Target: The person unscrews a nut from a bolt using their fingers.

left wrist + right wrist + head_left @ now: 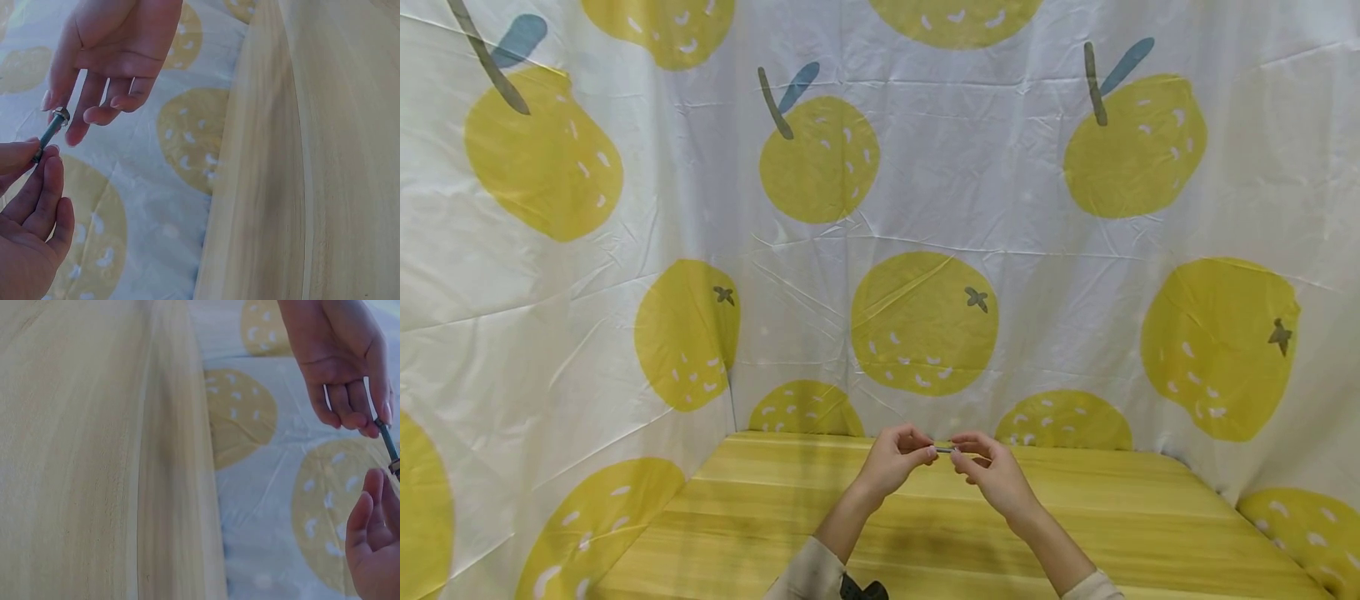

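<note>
A thin metal bolt [944,450] lies level between my two hands, held above the table in the head view. Thumb and fingers of my left hand [891,460] pinch one end of it. At the other end, beside the fingertips of my right hand [996,479], a shiny hex nut [60,115] sits round the bolt. The right thumb and a finger pinch at this nut. The bolt's greenish shank [389,442] shows bare between the hands in the right wrist view. Fingertips partly cover the bolt's left end.
A yellow wood-grain table [760,517] spreads beneath both hands. Behind it and at both sides hangs a white curtain [940,167] printed with yellow fruit. A dark strap-like object [863,588] shows at the left sleeve.
</note>
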The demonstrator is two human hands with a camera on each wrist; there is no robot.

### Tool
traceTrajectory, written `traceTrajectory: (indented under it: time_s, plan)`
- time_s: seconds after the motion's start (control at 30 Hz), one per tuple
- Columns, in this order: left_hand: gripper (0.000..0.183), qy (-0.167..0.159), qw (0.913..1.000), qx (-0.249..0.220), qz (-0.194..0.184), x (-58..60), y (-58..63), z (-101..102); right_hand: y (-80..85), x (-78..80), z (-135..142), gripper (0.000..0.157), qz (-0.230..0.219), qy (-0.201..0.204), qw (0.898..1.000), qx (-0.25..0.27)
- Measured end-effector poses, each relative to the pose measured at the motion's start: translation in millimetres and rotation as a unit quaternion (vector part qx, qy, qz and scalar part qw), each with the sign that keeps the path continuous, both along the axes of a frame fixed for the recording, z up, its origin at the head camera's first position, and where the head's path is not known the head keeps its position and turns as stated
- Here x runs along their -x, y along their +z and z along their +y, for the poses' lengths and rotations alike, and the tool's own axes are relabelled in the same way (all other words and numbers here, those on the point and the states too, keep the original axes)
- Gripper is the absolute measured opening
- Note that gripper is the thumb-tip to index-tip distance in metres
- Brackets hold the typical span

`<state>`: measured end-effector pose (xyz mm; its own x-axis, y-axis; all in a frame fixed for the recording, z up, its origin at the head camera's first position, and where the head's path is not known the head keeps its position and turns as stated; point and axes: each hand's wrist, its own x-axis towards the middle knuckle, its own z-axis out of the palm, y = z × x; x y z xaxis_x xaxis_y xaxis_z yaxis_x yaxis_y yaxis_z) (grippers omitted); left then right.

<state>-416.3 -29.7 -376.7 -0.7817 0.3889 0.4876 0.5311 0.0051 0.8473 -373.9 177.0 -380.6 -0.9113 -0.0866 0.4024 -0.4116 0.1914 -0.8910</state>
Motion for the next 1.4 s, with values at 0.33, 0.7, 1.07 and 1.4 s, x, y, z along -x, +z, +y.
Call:
traceTrajectory:
  time_s: [0.33,0.7,1.07,1.4]
  plan:
    - [0.006,-0.003,1.0,-0.001,0.0,-0.5,0.5,0.6,1.0,-0.4,-0.5,0.029,0.005,0.014,1.0,0.002]
    - [0.006,0.004,1.0,0.005,0.003,-1.0,1.2,0.7,0.6,-0.7,0.4,0.027,-0.006,0.008,1.0,0.002]
    - [0.006,0.005,1.0,0.006,0.004,-0.6,0.6,0.0,1.1,-0.6,0.1,0.034,-0.002,0.003,1.0,-0.011]
    - [0.006,-0.001,1.0,-0.001,0.0,1.3,-0.1,-0.5,1.6,-1.5,1.4,0.031,0.002,0.021,1.0,-0.006]
